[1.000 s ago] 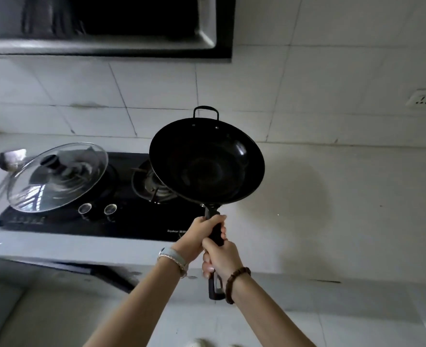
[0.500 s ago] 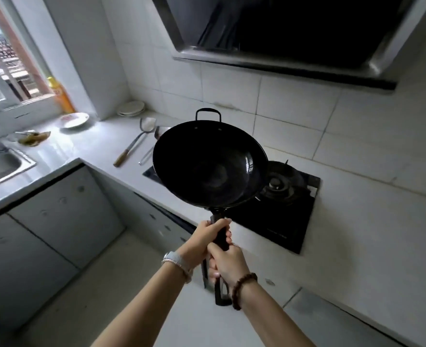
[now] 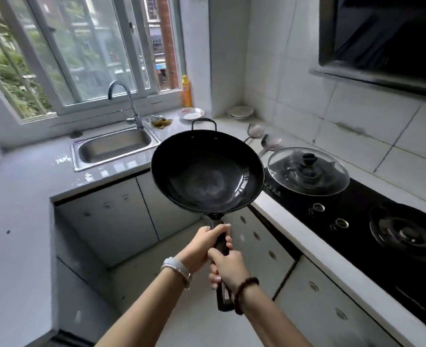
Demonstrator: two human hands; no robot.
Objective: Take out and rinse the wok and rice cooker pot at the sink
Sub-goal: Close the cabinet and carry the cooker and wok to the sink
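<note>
Grey counter (image 3: 19, 196) wraps a white-tiled kitchen corner under a window. From my seat I see the wok (image 3: 207, 171) held in the air, its dark bowl tipped toward me, right of the sink (image 3: 75, 156) and nearer to me than it, over the floor. Both hands clamp its long handle: the left hand (image 3: 202, 246) nearer the bowl, the right hand (image 3: 229, 266) just below, fingers curled round. Behind the sink stands a faucet (image 3: 129, 101). Farther right of the sink, past the wok, a glass lid (image 3: 307, 171) lies on the black stove (image 3: 357, 226).
</note>
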